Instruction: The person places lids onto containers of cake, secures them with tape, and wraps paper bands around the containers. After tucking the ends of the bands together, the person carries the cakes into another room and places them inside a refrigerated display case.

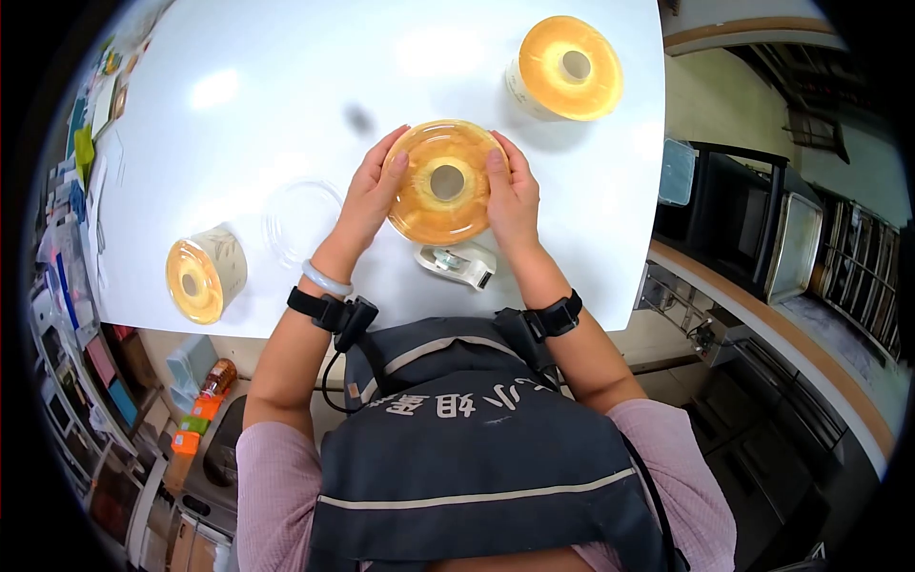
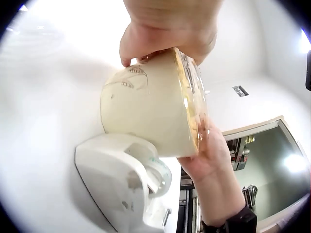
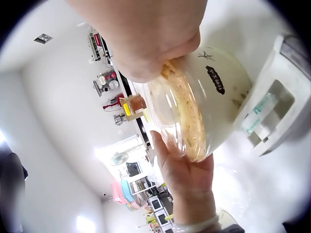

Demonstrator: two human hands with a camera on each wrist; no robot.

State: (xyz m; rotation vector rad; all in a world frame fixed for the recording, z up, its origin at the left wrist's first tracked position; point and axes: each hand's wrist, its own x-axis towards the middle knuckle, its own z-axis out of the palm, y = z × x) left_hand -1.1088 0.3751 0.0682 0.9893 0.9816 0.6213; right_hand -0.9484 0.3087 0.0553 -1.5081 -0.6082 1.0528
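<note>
A ring-shaped cake point(image 1: 448, 224) with a hole in its middle sits in a cream paper cup point(image 2: 146, 107) under a clear plastic lid point(image 3: 167, 104). From the left side my left hand point(image 1: 370, 198) grips it, thumb on the lid's edge. Opposite, my right hand point(image 1: 516, 202) holds the other side with its thumb also on top. In the left wrist view, the fingers of the left hand reach down the cup's printed wall. A white tape dispenser point(image 1: 459, 264) stands on the near side of the cup, partly covered by it in the head view.
Another cake in a paper cup point(image 1: 564, 71) stands at the far right of the white table point(image 1: 286, 114), and a third cake point(image 1: 205, 275) at the near left. A loose clear lid point(image 1: 303, 224) lies left of my hands. Shelving and an oven are beyond the right edge.
</note>
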